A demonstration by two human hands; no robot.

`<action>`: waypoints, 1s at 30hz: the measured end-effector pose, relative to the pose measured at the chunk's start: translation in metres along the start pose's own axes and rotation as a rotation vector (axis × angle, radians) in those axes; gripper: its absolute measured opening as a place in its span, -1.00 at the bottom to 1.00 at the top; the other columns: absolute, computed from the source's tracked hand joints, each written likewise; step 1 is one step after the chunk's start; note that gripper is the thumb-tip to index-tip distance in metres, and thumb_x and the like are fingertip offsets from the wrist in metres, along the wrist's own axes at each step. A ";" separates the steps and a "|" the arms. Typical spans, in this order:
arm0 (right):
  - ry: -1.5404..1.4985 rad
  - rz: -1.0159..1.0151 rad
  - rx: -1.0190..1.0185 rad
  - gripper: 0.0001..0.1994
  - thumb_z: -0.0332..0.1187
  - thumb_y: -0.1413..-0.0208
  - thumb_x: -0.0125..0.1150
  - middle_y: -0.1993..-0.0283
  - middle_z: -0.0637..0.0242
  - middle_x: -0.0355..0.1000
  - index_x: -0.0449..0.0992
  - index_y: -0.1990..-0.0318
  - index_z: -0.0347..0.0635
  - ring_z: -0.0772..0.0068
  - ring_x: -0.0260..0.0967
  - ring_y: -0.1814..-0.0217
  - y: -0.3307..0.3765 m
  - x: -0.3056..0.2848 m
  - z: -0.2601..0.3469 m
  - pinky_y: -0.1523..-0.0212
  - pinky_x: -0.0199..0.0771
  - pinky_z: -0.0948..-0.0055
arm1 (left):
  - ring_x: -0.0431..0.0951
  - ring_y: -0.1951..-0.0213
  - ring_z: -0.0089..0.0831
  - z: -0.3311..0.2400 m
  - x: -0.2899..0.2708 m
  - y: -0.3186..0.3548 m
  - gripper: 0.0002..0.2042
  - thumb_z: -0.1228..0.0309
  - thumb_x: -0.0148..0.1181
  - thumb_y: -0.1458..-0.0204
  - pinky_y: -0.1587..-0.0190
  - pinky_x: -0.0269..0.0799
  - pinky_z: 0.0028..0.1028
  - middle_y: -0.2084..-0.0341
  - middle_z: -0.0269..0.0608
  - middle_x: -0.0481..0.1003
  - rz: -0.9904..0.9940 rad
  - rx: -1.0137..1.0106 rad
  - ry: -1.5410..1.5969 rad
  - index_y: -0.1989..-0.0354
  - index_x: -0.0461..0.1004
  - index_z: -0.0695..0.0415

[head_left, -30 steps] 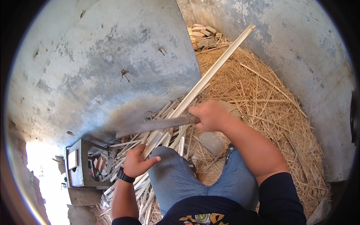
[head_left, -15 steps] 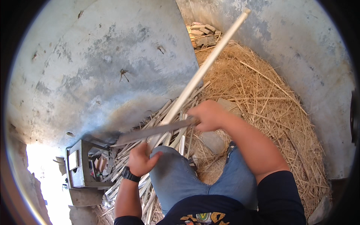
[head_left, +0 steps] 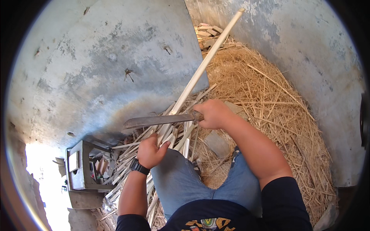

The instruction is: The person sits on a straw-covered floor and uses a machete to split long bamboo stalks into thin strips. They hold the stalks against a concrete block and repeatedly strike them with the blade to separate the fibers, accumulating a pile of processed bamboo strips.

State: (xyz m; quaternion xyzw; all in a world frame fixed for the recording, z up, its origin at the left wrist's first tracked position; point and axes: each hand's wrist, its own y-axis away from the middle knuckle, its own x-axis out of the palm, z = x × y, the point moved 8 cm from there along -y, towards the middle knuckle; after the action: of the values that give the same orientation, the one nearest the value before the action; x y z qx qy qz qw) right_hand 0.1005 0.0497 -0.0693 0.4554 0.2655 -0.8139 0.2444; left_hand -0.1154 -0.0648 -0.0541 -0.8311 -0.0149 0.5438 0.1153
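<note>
The long pale stick (head_left: pixel 200 73) runs on a steep diagonal, its far tip pointing toward one o'clock near the top of the view and its near end coming down toward seven o'clock into the left hand (head_left: pixel 151 151). That hand's grip is closed around the lower end of the stick, thumb side up, a dark wristwatch (head_left: pixel 138 166) on the wrist just below it. So the stick lies almost wholly above and beyond this grip, leaning away from the person over the straw.

The right hand (head_left: pixel 213 114) is wrapped tight on the handle of a long dark blade (head_left: pixel 156 121). The blade's long axis is near level, its tip pointing to nine o'clock, and it crosses the stick just above the left hand. The blade seems to rest against the stick where they cross, though the overlap makes actual contact hard to judge. The blade stretches out to the left of its grip, the handle hidden inside the fist.

Under both hands lies a loose heap of pale split strips (head_left: pixel 131 161), fanned toward seven o'clock beside the person's knee in blue jeans (head_left: pixel 181 184). A broad mound of dry straw (head_left: pixel 269 115) covers the floor from twelve to four o'clock. Stained, patchy grey concrete walls (head_left: pixel 96 69) meet at a corner behind, with a few cut wood blocks (head_left: pixel 208 32) stacked at twelve o'clock. At eight o'clock stands a small grey open box (head_left: pixel 79 169) with odds and ends inside, bright sunlight beyond it.
</note>
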 end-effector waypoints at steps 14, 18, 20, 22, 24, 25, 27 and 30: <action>0.035 -0.154 -0.126 -0.77 -0.26 0.14 0.34 0.42 0.12 0.54 0.52 0.29 -0.05 -0.01 0.55 0.31 0.001 -0.008 0.024 0.26 0.55 0.04 | 0.48 0.56 0.10 -0.020 0.009 -0.011 -0.58 0.15 0.40 -0.01 0.45 0.38 -0.13 0.70 0.06 0.42 -0.047 0.087 0.092 0.51 0.37 0.26; -0.075 -0.186 0.145 -0.75 -0.25 0.11 0.34 0.39 0.12 0.56 0.55 0.24 -0.07 0.02 0.57 0.29 0.003 -0.024 -0.018 0.24 0.55 0.04 | 0.44 0.58 0.01 -0.001 0.010 -0.017 -0.57 0.15 0.41 -0.01 0.45 0.36 -0.19 0.70 0.05 0.38 -0.041 -0.025 0.211 0.53 0.36 0.26; -0.076 -0.240 0.095 -0.73 -0.25 0.10 0.34 0.37 0.11 0.56 0.56 0.20 -0.07 0.02 0.57 0.28 0.004 -0.025 -0.012 0.24 0.56 0.05 | 0.44 0.58 0.03 0.001 0.017 -0.017 -0.57 0.15 0.40 -0.01 0.46 0.35 -0.18 0.70 0.06 0.39 -0.001 -0.035 0.200 0.53 0.35 0.25; 0.022 -0.168 0.036 -0.72 -0.24 0.10 0.34 0.36 0.09 0.57 0.57 0.19 -0.07 0.00 0.57 0.29 0.003 -0.026 0.004 0.23 0.56 0.05 | 0.44 0.57 0.07 -0.013 0.018 -0.014 -0.58 0.16 0.40 -0.02 0.47 0.34 -0.15 0.70 0.07 0.39 -0.001 -0.013 0.200 0.52 0.35 0.25; -0.014 -0.123 0.096 -0.71 -0.24 0.10 0.32 0.35 0.07 0.57 0.57 0.18 -0.08 -0.03 0.57 0.26 0.005 -0.023 -0.005 0.21 0.56 0.05 | 0.44 0.57 0.09 -0.012 0.011 -0.012 -0.58 0.16 0.40 -0.02 0.48 0.33 -0.13 0.70 0.07 0.39 0.014 -0.011 0.122 0.52 0.35 0.24; -0.087 -0.122 0.181 -0.70 -0.24 0.10 0.31 0.34 0.05 0.58 0.57 0.17 -0.08 -0.04 0.57 0.24 0.005 -0.027 -0.028 0.18 0.56 0.04 | 0.44 0.57 0.11 -0.011 0.006 -0.014 -0.58 0.16 0.40 -0.02 0.48 0.32 -0.12 0.70 0.07 0.39 0.012 -0.002 0.086 0.52 0.34 0.23; -0.173 -0.129 0.268 -0.68 -0.24 0.09 0.29 0.32 0.03 0.58 0.58 0.14 -0.09 -0.07 0.57 0.20 0.007 -0.028 -0.044 0.15 0.57 0.04 | 0.44 0.58 0.12 0.000 0.008 -0.008 -0.59 0.16 0.39 -0.03 0.50 0.31 -0.10 0.71 0.06 0.39 -0.007 0.001 0.053 0.52 0.33 0.22; -0.105 -0.083 0.221 -0.64 -0.24 0.09 0.29 0.30 0.03 0.59 0.59 0.08 -0.08 -0.07 0.57 0.19 0.005 -0.026 -0.024 0.12 0.57 0.06 | 0.45 0.57 0.14 -0.011 0.007 -0.007 -0.61 0.19 0.38 -0.04 0.50 0.32 -0.06 0.69 0.07 0.41 0.015 -0.037 -0.007 0.51 0.31 0.20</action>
State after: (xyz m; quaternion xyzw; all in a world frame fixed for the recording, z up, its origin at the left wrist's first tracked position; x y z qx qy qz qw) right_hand 0.1307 0.0660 -0.0587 0.4249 0.1798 -0.8703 0.1726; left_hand -0.1020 -0.0588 -0.0551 -0.8314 -0.0190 0.5471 0.0955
